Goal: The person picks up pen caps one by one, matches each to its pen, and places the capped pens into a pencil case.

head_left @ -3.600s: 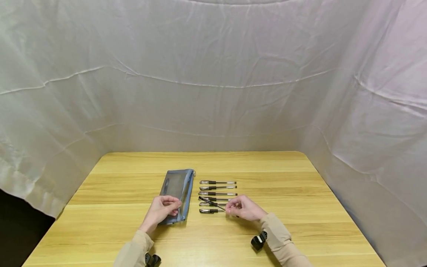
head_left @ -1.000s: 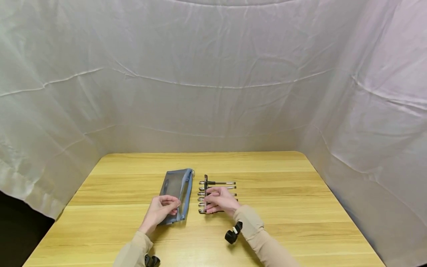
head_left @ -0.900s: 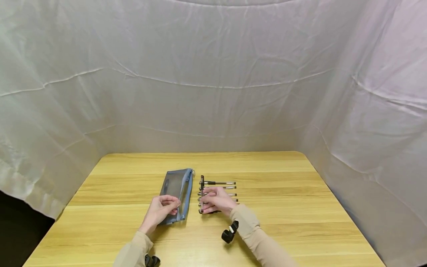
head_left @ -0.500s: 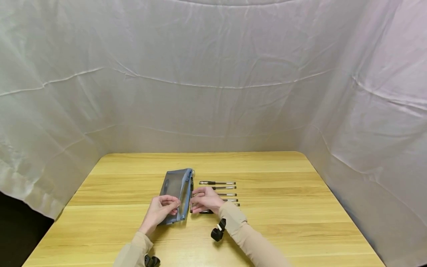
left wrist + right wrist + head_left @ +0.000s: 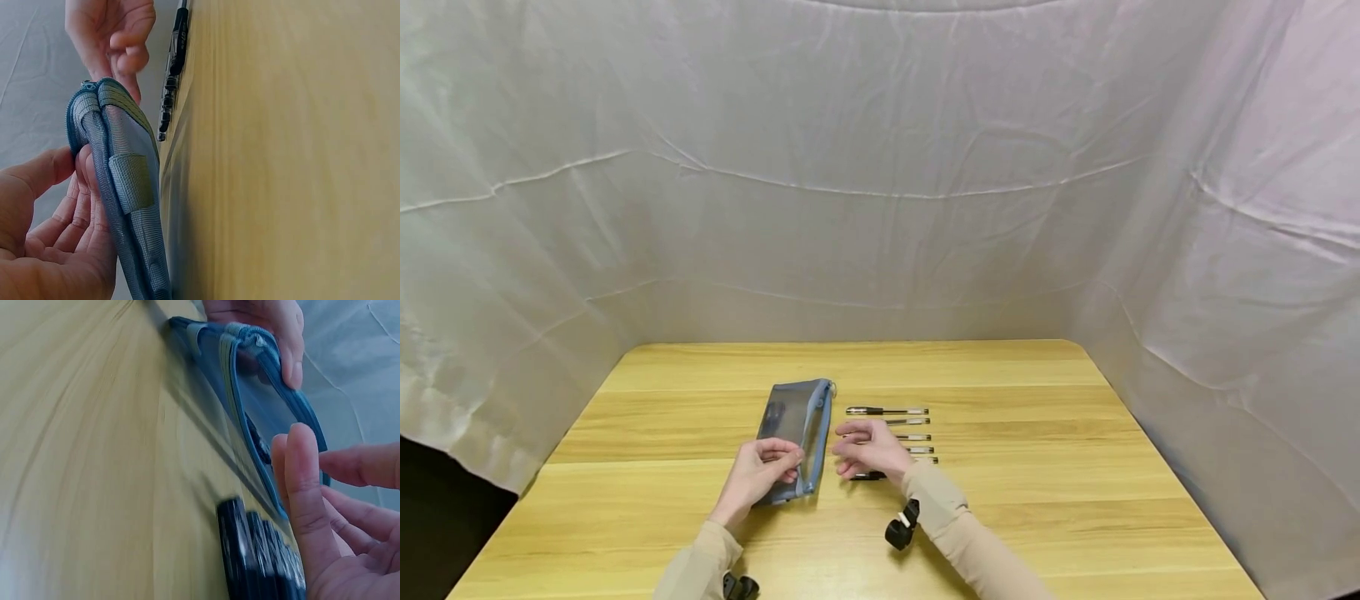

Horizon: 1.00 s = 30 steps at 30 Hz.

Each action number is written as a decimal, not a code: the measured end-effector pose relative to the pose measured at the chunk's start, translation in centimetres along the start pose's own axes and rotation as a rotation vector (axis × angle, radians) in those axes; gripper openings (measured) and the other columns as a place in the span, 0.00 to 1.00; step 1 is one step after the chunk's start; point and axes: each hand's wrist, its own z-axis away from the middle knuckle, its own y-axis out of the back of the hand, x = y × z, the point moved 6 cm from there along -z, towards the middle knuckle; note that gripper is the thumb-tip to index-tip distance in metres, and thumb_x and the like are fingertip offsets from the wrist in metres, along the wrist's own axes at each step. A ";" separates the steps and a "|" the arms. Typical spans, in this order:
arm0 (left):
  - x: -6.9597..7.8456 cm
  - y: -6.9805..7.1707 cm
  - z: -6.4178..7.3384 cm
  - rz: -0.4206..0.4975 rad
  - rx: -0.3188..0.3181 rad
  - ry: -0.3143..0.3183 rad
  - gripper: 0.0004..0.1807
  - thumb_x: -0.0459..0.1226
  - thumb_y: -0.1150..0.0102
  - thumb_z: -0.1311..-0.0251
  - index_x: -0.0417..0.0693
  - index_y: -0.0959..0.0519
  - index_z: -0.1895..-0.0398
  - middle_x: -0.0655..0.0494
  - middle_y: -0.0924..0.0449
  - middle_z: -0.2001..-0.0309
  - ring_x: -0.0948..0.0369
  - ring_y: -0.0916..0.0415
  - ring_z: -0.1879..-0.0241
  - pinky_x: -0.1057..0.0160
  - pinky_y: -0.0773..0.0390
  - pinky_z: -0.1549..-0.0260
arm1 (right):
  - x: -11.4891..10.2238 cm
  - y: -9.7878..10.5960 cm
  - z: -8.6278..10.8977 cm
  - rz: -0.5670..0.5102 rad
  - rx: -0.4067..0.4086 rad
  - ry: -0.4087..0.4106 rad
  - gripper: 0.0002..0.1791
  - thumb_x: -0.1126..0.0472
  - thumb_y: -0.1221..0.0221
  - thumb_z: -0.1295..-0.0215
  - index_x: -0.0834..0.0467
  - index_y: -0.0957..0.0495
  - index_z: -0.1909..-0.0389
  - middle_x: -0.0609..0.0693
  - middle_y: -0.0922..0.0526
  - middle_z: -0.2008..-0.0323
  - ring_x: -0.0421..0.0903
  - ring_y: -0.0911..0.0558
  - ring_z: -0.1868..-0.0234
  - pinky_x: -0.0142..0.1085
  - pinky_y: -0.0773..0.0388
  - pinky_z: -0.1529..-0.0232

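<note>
My left hand [image 5: 758, 477] pinches the edge of a blue mesh zip pouch [image 5: 786, 414], and its zipped mouth gapes toward the right. Inside the pouch, a dark pen [image 5: 257, 439] shows through the mouth in the right wrist view. Just right of the pouch is my right hand [image 5: 872, 450], fingers loosely extended and nothing held. Beneath and beyond it, several black-capped gel pens [image 5: 887, 411] lie in a row, caps toward the pouch; the hand hides parts of the nearer ones. The left wrist view shows the pouch's fabric tab [image 5: 132, 182] at the near end.
The wooden table [image 5: 1037, 467] bears the pouch and pens. Grey cloth curtains [image 5: 880, 250] stand round its back and sides. A small black wrist camera [image 5: 901, 527] sits on the right sleeve, another on the left.
My right hand carried a pen left from over the row to the pouch's mouth, released it there and drew slightly back to the right. The left hand stayed on the pouch edge.
</note>
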 end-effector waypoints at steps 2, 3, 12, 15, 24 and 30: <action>0.0 0.0 0.0 0.002 -0.003 0.003 0.14 0.30 0.37 0.36 0.23 0.21 0.55 0.41 0.13 0.65 0.66 0.18 0.75 0.69 0.15 0.71 | -0.1 0.6 0.4 0.079 -0.012 0.030 0.23 0.70 0.41 0.33 0.76 0.29 0.39 0.66 0.17 0.56 0.39 0.18 0.77 0.29 0.16 0.74; 0.0 0.0 0.0 0.006 -0.005 0.006 0.14 0.30 0.37 0.36 0.22 0.21 0.55 0.41 0.13 0.65 0.66 0.18 0.75 0.69 0.15 0.71 | -0.1 0.9 0.7 0.127 -0.024 0.050 0.21 0.69 0.41 0.32 0.76 0.27 0.42 0.62 0.17 0.60 0.38 0.20 0.78 0.29 0.18 0.76; -0.2 0.0 -0.1 0.013 -0.001 0.014 0.14 0.29 0.37 0.36 0.22 0.21 0.55 0.43 0.13 0.66 0.66 0.19 0.75 0.69 0.15 0.71 | -0.2 4.3 2.4 0.581 -0.005 0.172 0.08 0.63 0.31 0.40 0.63 0.15 0.62 0.41 0.27 0.74 0.33 0.30 0.74 0.24 0.30 0.71; -0.2 0.1 -0.2 0.010 0.004 0.016 0.13 0.28 0.37 0.37 0.22 0.21 0.55 0.44 0.12 0.67 0.66 0.19 0.75 0.69 0.15 0.71 | -0.2 5.5 3.3 0.616 -0.022 0.174 0.09 0.63 0.31 0.41 0.63 0.16 0.62 0.42 0.28 0.74 0.34 0.31 0.74 0.23 0.31 0.71; -0.1 0.2 -0.1 0.017 0.004 0.016 0.13 0.28 0.37 0.37 0.22 0.21 0.56 0.43 0.13 0.66 0.67 0.18 0.75 0.70 0.15 0.71 | -0.4 7.8 5.3 0.761 -0.059 0.200 0.07 0.66 0.30 0.44 0.61 0.16 0.65 0.42 0.31 0.76 0.32 0.34 0.75 0.23 0.34 0.73; -0.1 0.2 -0.1 0.020 -0.004 0.014 0.13 0.28 0.37 0.36 0.22 0.21 0.56 0.42 0.13 0.66 0.67 0.18 0.75 0.70 0.15 0.71 | -0.1 8.4 5.7 0.827 -0.058 0.185 0.06 0.65 0.28 0.46 0.58 0.16 0.69 0.44 0.29 0.75 0.33 0.34 0.74 0.24 0.34 0.71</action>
